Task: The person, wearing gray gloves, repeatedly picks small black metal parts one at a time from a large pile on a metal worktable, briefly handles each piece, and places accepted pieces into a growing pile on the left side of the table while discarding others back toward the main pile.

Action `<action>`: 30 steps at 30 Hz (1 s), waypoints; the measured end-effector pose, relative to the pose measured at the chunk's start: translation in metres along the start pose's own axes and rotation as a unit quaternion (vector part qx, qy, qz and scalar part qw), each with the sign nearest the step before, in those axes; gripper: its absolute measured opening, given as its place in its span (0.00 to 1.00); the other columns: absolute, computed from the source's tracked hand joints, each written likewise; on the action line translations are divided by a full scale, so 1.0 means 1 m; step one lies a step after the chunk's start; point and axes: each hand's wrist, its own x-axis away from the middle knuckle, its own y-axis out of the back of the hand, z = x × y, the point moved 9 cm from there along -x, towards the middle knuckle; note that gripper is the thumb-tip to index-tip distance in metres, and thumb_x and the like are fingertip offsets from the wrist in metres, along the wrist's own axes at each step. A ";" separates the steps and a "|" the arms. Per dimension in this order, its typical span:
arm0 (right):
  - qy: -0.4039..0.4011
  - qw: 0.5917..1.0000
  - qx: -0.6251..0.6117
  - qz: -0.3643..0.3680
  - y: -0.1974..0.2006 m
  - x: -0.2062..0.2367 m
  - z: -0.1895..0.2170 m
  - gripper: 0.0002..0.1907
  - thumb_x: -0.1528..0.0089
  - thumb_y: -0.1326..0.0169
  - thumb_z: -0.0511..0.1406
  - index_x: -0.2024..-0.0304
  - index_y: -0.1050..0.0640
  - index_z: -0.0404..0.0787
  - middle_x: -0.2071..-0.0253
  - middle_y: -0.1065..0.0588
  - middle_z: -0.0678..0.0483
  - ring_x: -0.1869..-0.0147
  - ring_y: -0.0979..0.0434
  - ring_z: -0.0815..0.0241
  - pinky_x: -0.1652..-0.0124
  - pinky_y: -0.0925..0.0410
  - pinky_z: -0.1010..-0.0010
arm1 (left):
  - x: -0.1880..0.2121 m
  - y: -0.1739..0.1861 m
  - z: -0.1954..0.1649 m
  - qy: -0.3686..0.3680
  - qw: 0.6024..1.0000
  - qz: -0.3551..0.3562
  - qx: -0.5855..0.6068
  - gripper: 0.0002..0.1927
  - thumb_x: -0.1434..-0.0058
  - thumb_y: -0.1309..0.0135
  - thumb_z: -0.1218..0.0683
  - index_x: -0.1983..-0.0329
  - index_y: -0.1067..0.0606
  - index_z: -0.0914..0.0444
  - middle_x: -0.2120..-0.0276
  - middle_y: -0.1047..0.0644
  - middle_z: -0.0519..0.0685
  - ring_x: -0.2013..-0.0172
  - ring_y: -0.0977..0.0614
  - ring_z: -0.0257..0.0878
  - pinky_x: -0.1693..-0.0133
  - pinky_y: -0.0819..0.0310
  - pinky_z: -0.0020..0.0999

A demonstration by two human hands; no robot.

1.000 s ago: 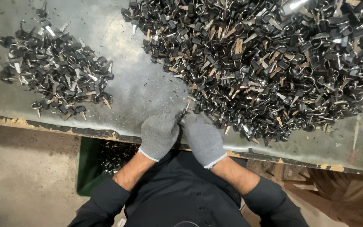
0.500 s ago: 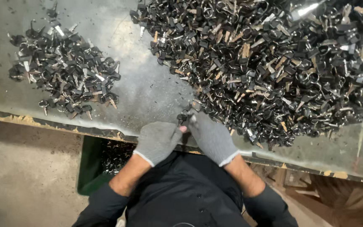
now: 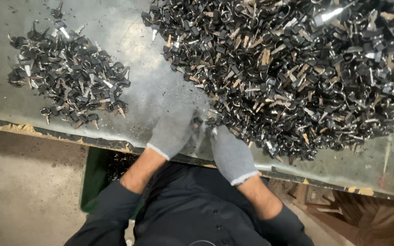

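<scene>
Left hand (image 3: 172,133), in a grey knitted work glove, and right hand (image 3: 230,152), gloved alike, meet at the near edge of a worn grey metal tabletop (image 3: 156,86). Both are blurred; the fingers of each curl inward toward the other around a small dark key piece (image 3: 202,122) held between the fingertips, though which hand bears the grip cannot be told. Bare forearms run back from the glove cuffs into black shirt sleeves (image 3: 110,205).

The held piece lies just at the near fringe of a large heap of black-headed metal keys with rings (image 3: 297,68), which covers the right half of the surface from the far edge almost to the near edge; the right hand's fingertips touch its margin. A smaller heap of the same black-headed keys (image 3: 71,79) lies near the left far corner, well apart from both hands, with bare scuffed metal between the two heaps.

Below the near edge, left of the person's body, a green bin (image 3: 97,175) stands on the concrete floor (image 3: 28,182), holding dark small parts.
</scene>
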 end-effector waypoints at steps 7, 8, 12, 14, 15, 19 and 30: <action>0.046 0.995 -0.064 -0.062 0.021 -0.011 0.009 0.14 0.34 0.49 0.40 0.57 0.28 0.34 0.68 0.21 0.39 0.64 0.18 0.39 0.66 0.26 0.51 | 0.025 -0.009 0.001 0.029 0.992 -0.094 -0.081 0.08 0.41 0.42 0.57 0.59 0.24 0.61 0.70 0.23 0.56 0.66 0.20 0.57 0.62 0.26 0.53; 0.035 0.997 -0.058 -0.036 0.017 -0.018 0.009 0.15 0.34 0.49 0.41 0.56 0.28 0.34 0.71 0.21 0.39 0.64 0.18 0.39 0.64 0.27 0.49 | 0.025 -0.009 -0.002 0.009 0.991 -0.104 -0.087 0.08 0.42 0.42 0.57 0.59 0.24 0.62 0.69 0.23 0.57 0.66 0.20 0.58 0.63 0.27 0.53; -0.012 0.996 -0.090 0.017 0.009 -0.025 0.009 0.19 0.34 0.49 0.42 0.51 0.32 0.32 0.70 0.21 0.38 0.65 0.19 0.37 0.67 0.27 0.50 | 0.026 -0.013 0.000 -0.021 0.991 -0.083 -0.104 0.09 0.42 0.43 0.57 0.59 0.24 0.63 0.67 0.23 0.58 0.65 0.20 0.58 0.63 0.27 0.53; -0.022 0.998 -0.054 -0.015 0.012 -0.020 0.013 0.16 0.33 0.50 0.42 0.55 0.29 0.34 0.69 0.22 0.38 0.66 0.18 0.37 0.68 0.26 0.50 | 0.026 -0.013 -0.001 -0.036 0.990 -0.080 -0.107 0.10 0.42 0.43 0.56 0.58 0.24 0.63 0.67 0.23 0.58 0.66 0.21 0.58 0.63 0.27 0.53; 0.027 0.997 -0.028 -0.064 0.022 -0.018 0.022 0.14 0.33 0.52 0.40 0.55 0.29 0.35 0.70 0.22 0.39 0.65 0.18 0.38 0.64 0.26 0.50 | 0.028 -0.010 -0.005 -0.055 0.988 -0.097 -0.107 0.10 0.42 0.44 0.57 0.57 0.24 0.63 0.67 0.23 0.58 0.65 0.21 0.58 0.63 0.27 0.53; 0.067 0.995 -0.064 -0.048 0.024 -0.019 0.019 0.14 0.33 0.53 0.39 0.53 0.31 0.33 0.72 0.21 0.41 0.66 0.18 0.40 0.65 0.26 0.50 | 0.027 -0.021 0.008 0.018 0.997 -0.026 -0.069 0.05 0.35 0.44 0.55 0.58 0.23 0.60 0.69 0.22 0.55 0.65 0.20 0.55 0.61 0.27 0.52; 0.021 0.998 0.013 -0.054 0.014 -0.023 0.021 0.09 0.35 0.50 0.34 0.55 0.29 0.34 0.72 0.21 0.41 0.68 0.17 0.42 0.71 0.26 0.54 | 0.029 -0.007 -0.009 -0.066 0.988 -0.108 -0.092 0.16 0.44 0.43 0.61 0.52 0.24 0.64 0.61 0.22 0.57 0.60 0.20 0.57 0.60 0.24 0.49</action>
